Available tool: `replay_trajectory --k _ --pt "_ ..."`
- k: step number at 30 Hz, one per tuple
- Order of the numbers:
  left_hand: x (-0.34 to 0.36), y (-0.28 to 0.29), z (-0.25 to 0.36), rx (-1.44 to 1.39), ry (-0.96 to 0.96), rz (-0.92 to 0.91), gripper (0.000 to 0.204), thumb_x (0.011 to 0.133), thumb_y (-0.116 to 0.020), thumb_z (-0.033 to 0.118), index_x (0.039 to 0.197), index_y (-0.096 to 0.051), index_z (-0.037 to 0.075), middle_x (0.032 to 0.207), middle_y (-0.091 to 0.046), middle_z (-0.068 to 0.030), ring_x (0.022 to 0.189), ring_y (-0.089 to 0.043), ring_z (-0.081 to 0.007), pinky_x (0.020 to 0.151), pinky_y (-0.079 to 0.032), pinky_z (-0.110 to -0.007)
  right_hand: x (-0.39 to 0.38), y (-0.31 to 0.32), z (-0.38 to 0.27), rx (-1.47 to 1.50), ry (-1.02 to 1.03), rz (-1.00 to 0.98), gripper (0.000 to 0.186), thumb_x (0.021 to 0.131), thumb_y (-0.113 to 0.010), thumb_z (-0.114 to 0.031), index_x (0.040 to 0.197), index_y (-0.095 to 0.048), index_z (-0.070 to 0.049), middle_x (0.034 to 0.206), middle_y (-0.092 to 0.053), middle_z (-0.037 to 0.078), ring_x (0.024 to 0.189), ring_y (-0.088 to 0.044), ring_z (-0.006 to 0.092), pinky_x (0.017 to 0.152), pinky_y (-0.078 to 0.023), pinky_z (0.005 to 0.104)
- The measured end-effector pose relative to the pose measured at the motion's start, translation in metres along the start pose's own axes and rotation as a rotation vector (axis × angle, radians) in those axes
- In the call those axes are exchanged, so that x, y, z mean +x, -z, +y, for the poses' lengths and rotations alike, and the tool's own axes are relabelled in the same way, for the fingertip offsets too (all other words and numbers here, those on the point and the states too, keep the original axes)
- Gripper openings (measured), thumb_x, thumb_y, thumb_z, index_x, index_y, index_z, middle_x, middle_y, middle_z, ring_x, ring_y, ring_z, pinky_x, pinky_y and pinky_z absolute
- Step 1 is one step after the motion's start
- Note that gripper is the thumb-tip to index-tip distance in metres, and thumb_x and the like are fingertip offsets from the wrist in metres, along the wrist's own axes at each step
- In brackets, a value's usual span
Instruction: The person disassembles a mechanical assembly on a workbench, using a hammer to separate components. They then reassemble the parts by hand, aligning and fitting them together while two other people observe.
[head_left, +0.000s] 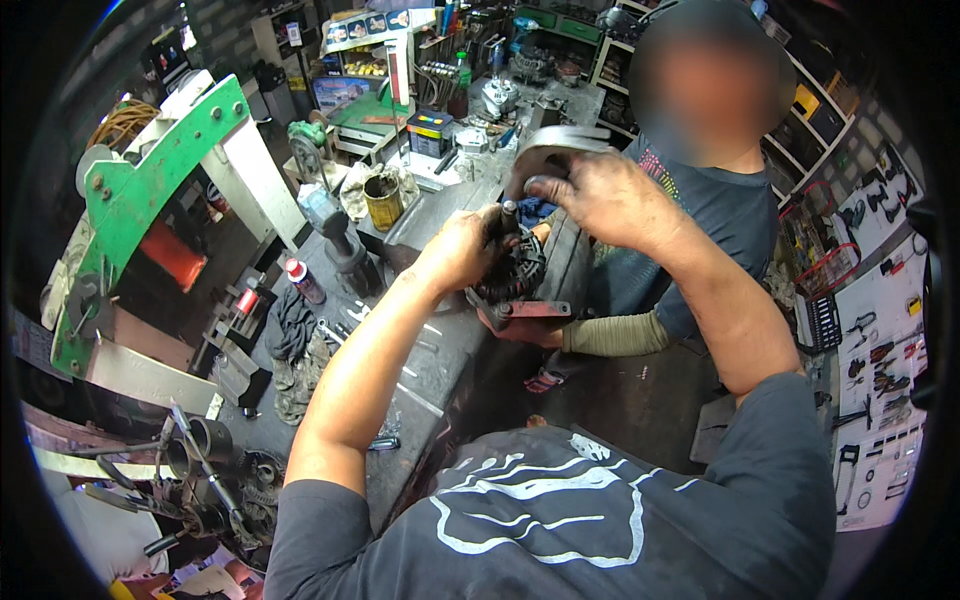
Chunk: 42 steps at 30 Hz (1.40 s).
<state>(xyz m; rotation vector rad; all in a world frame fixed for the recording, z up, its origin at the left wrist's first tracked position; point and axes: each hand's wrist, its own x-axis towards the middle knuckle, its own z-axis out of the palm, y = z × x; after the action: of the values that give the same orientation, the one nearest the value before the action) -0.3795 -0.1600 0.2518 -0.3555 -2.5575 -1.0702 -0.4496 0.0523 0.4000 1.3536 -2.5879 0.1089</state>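
Note:
My left hand [462, 250] is closed at the top of a dark, ribbed round motor part [518, 270]. A short metal rod [509, 209] with a bright tip sticks up at its fingertips; whether it belongs to the part below is hidden. Just above and to the right, my right hand [605, 200] grips a grey, curved metal piece [553, 152], partly smeared by motion. Beneath the ribbed part sits a red metal plate [535, 310]. A co-worker's pale-sleeved forearm [618, 335] reaches in from the right, that hand at the plate.
The co-worker [700, 200] stands close at the right. A dark workbench [395, 350] holds rags [295, 350], a spray can [305, 280], a rusty yellow tin [382, 202] and several wrenches. A green-and-white press frame [165, 180] rises at left. Tools hang on a white board [880, 350] at right.

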Motion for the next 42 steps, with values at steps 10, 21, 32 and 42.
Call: replay_trajectory --k 10,21,32,42 --pt "-0.049 0.005 -0.041 -1.100 0.224 0.528 0.034 0.110 -0.070 0.028 0.126 -0.064 -0.001 0.112 -0.079 -0.0143 0.099 -0.077 -0.0254 0.096 -0.062 -0.044 -0.094 0.019 -0.026 0.423 -0.198 0.129 0.045 0.105 -0.070 -0.042 0.128 -0.073 -0.003 0.124 -0.075 0.024 0.117 -0.071 0.0437 0.101 -0.055 0.0485" --pt "-0.314 -0.043 -0.138 0.069 1.240 0.576 0.048 0.098 -0.077 0.034 0.131 -0.071 -0.002 0.112 -0.076 -0.0335 0.105 -0.076 -0.0478 0.094 -0.057 -0.052 -0.127 -0.224 -0.139 0.827 0.080 -0.491 0.037 0.103 -0.068 -0.021 0.134 -0.068 0.000 0.106 -0.076 0.027 0.095 -0.074 0.0486 0.084 -0.060 0.0497" --pt "-0.252 0.010 -0.098 0.500 1.055 0.404 0.077 0.093 -0.085 0.033 0.155 -0.052 0.002 0.162 -0.048 -0.0274 0.152 -0.046 -0.0410 0.125 -0.040 -0.050 -0.030 -0.446 -0.247 0.619 -0.201 -0.259 0.044 0.108 -0.050 -0.023 0.146 -0.060 -0.002 0.145 -0.062 0.025 0.134 -0.061 0.0460 0.114 -0.050 0.0513" --pt "-0.055 -0.039 0.008 -0.057 0.589 0.265 0.122 0.077 -0.094 0.061 0.163 -0.036 -0.003 0.162 -0.043 -0.0369 0.153 -0.045 -0.0448 0.125 -0.041 -0.047 -0.167 -0.431 -0.098 2.840 -1.049 -0.240 0.031 0.110 -0.058 -0.028 0.132 -0.065 -0.007 0.128 -0.073 0.014 0.118 -0.069 0.0333 0.103 -0.054 0.0505"
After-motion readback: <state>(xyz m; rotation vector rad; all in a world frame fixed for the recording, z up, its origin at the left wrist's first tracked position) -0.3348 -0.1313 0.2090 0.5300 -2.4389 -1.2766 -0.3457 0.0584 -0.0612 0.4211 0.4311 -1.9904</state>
